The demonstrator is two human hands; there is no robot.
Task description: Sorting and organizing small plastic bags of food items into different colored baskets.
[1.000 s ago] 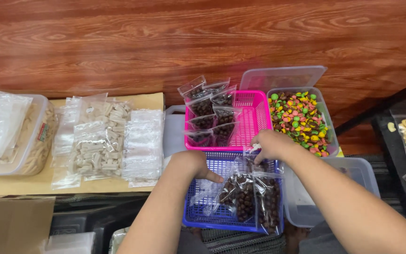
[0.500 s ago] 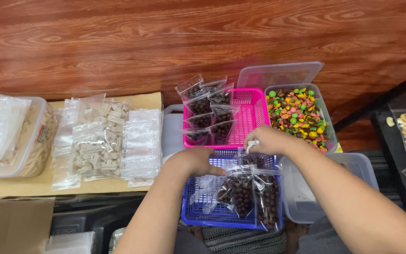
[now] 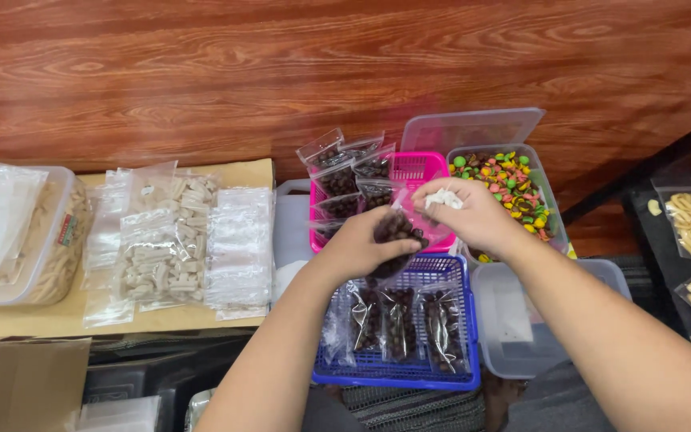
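Note:
My left hand (image 3: 355, 246) grips a small clear bag of dark brown round candies (image 3: 394, 232), lifted above the blue basket (image 3: 455, 370). My right hand (image 3: 473, 216) pinches the top of the same bag and holds a small white packet (image 3: 444, 198) in its fingers. The blue basket holds several filled bags of dark candies (image 3: 397, 320). Behind it, a pink basket (image 3: 420, 166) holds more sealed bags (image 3: 344, 180).
A clear tub of multicoloured candies (image 3: 509, 180) stands right of the pink basket, its lid (image 3: 470, 128) behind it. An empty clear tub (image 3: 521, 328) sits at the right. Bags of pale snacks (image 3: 161, 244) and empty bags (image 3: 237, 248) lie on cardboard at the left.
Both hands have risen from the blue basket, lifting one bag of dark candies up in front of the pink basket.

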